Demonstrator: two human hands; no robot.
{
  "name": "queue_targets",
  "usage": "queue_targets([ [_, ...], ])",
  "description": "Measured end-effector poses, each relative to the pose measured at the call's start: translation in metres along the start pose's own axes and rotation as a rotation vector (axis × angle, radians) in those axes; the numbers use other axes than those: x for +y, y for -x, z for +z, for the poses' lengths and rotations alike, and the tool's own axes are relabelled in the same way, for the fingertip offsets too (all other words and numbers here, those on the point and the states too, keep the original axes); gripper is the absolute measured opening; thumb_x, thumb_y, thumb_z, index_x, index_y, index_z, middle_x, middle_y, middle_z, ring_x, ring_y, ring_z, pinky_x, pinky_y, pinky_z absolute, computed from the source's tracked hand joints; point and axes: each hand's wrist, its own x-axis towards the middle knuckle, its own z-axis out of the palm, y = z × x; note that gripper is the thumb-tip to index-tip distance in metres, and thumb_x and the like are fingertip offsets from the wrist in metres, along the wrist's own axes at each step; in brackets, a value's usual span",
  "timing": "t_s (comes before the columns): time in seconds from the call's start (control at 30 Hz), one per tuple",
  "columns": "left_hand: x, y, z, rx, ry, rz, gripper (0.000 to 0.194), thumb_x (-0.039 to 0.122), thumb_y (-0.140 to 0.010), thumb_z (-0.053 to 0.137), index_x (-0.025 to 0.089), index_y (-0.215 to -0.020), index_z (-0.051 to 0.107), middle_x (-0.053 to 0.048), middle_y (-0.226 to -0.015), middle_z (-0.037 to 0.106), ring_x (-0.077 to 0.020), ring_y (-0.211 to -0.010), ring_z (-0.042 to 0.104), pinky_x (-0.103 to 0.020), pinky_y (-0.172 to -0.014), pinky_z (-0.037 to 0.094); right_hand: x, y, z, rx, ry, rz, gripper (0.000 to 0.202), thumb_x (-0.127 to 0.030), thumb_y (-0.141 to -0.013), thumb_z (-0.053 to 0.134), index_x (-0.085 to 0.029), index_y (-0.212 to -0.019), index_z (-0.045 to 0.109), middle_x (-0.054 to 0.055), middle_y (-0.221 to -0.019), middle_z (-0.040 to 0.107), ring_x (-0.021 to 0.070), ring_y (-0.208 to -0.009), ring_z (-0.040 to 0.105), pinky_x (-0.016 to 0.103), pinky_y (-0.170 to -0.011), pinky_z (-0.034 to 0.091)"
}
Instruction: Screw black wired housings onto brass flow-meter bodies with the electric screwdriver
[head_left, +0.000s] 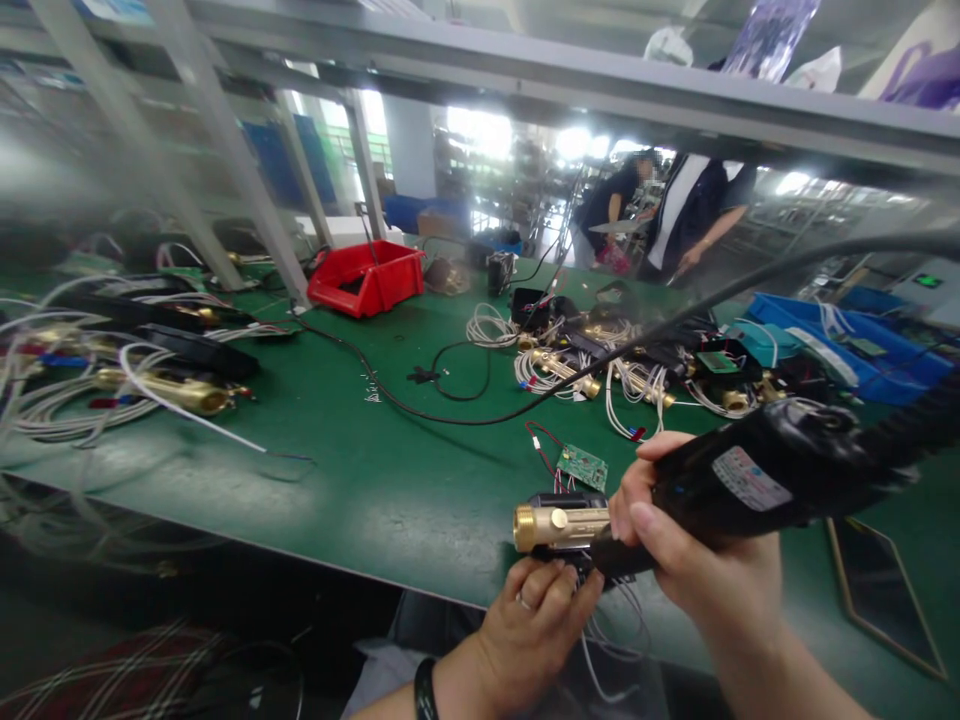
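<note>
My right hand (705,565) is wrapped round a black electric screwdriver (750,475) with a white label. The tool points down and left at a brass pipe fitting (562,525) in a black housing; its tip is hidden behind the fingers. My left hand (536,615), with a ring on one finger, is curled against the near side of this assembly and grips it at the table edge. A green circuit board (581,466) on red and black wires lies just behind the fitting. Pale cables (622,625) hang beneath my hands.
On the green table (420,480), brass fittings with coiled cables (172,390) are heaped at left and more (570,375) at back right. A red bin (367,278), a blue tray (862,350) and a dark flat tablet-like thing (885,590) surround them. Two people (667,215) stand beyond.
</note>
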Motion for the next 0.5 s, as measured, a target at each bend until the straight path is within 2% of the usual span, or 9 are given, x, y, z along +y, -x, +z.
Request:
queue_targets([
  [0.17, 0.0004, -0.0020, -0.0032, -0.005, 0.041, 0.003, 0.040, 0.022, -0.089, 0.050, 0.027, -0.128, 0.052, -0.005, -0.113, 0.050, -0.0173, -0.103, 0.045, -0.034, -0.098, 0.034, 0.0027, 0.0014, -0.0014, -0.030, 0.041, 0.005, 0.028, -0.016, -0.084, 0.058, -0.027, -0.108, 0.049, -0.003, -0.071, 0.053, 0.0130, -0.059, 0.051, 0.032, -0.060, 0.046],
  [0.37, 0.0010, 0.0031, -0.0010, -0.085, 0.008, 0.016, 0.043, 0.023, -0.089, 0.051, 0.028, -0.132, 0.048, -0.005, -0.115, 0.050, -0.0172, -0.105, 0.045, -0.034, -0.098, 0.036, 0.0045, 0.0029, -0.0041, -0.021, 0.193, -0.069, 0.030, -0.014, -0.081, 0.060, -0.025, -0.106, 0.050, 0.000, -0.079, 0.055, 0.0155, -0.066, 0.055, 0.034, -0.063, 0.047],
  [0.5, 0.0005, 0.0025, -0.0016, -0.086, 0.011, 0.020, 0.044, 0.025, -0.089, 0.052, 0.028, -0.133, 0.046, -0.005, -0.117, 0.049, -0.0178, -0.108, 0.044, -0.033, -0.097, 0.036, -0.0038, 0.0012, -0.0036, -0.043, 0.151, -0.067, 0.029, -0.016, -0.083, 0.058, -0.026, -0.108, 0.049, -0.003, -0.071, 0.054, 0.0148, -0.062, 0.053, 0.034, -0.062, 0.047],
])
